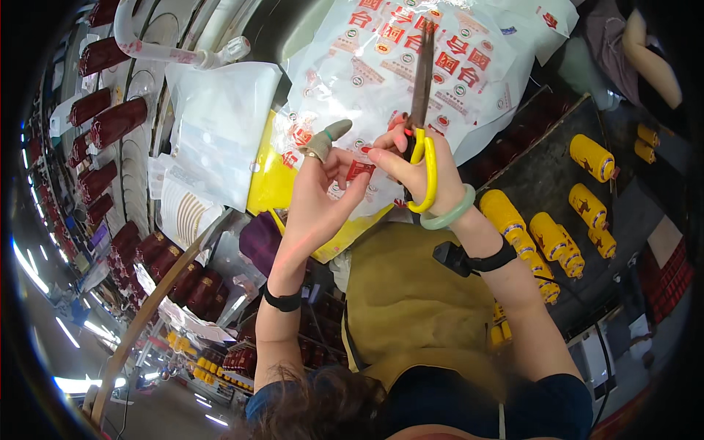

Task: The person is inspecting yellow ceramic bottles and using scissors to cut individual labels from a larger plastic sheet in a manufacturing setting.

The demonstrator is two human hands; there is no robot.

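My left hand [314, 192] pinches a small red label piece [358, 170] with white print between thumb and fingers. A grey-green cover [331, 139] sits on its raised index finger. Close beside it, my right hand [418, 172] grips yellow-handled scissors [430, 176], their long dark blades pointing away from me. The blades look closed. The right thumb and index finger are close to the red piece; whether they touch it I cannot tell. Beneath both hands lie white plastic sheets [469, 95] printed in red, with a yellow sheet [265, 165] along their left and near edges.
Clear plastic bags [220, 110] lie left of the sheets, near a white pipe [158, 51]. Maroon rolls [117, 123] line the far left. Yellow printed cylinders [592, 158] stand on a dark surface at right. A wooden strip [147, 312] curves along the lower left.
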